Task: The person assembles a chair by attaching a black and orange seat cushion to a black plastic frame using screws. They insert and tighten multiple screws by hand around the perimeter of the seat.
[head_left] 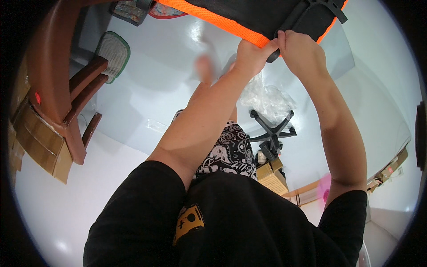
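Note:
At the top of the head view is a black padded panel (222, 10) with orange mesh edging, which looks like a chair seat or back. A black bar (291, 23) runs across it, with a slotted black bracket (329, 6) at its far end. My left hand (253, 55) is closed at the orange edge, its thumb reaching to the near end of the bar. Beside it, my right hand (302, 51) is closed round the bar's side, thumb and forefinger pressed together. Part of the fingers of both hands is hidden beneath or behind the panel.
Below my hands, a black star-shaped chair base (272, 131) stands on the floor beside crumpled clear plastic (269, 98). A cardboard box (273, 178) lies nearer. Brown wooden furniture (53, 66), flattened cardboard (42, 142) and a green-edged mat (113, 53) are on the left.

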Demonstrator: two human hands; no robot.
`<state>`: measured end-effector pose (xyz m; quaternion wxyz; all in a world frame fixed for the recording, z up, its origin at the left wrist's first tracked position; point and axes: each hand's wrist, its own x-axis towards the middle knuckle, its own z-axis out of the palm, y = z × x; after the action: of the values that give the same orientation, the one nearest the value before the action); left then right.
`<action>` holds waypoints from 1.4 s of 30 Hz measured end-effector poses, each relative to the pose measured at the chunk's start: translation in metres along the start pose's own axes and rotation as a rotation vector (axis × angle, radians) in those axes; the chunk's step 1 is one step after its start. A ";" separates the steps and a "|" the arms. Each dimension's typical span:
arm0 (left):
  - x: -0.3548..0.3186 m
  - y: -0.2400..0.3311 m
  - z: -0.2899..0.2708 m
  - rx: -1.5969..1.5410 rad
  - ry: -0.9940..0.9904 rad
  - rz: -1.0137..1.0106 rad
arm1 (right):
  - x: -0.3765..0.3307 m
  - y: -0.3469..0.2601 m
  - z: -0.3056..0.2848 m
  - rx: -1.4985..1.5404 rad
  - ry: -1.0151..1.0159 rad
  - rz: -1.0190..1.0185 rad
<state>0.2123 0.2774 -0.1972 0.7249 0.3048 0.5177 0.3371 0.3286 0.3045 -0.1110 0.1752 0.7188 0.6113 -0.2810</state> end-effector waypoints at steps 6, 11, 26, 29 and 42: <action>-0.002 0.003 -0.001 0.038 0.030 -0.038 | -0.007 0.007 0.009 0.026 0.153 0.062; -0.003 0.005 0.002 0.043 0.023 0.018 | -0.010 0.012 0.011 -0.044 0.361 -0.141; -0.002 0.006 -0.002 0.053 0.045 -0.093 | 0.001 0.007 0.008 -0.071 0.217 -0.130; -0.003 0.008 -0.001 -0.024 0.022 -0.024 | 0.002 0.009 0.008 -0.075 0.185 -0.115; -0.001 0.004 -0.004 -0.106 0.041 -0.050 | -0.005 0.037 0.014 1.042 0.068 0.134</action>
<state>0.2076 0.2795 -0.1948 0.7375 0.2462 0.5211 0.3521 0.3620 0.2849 -0.1226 -0.2075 0.7568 0.3487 -0.5125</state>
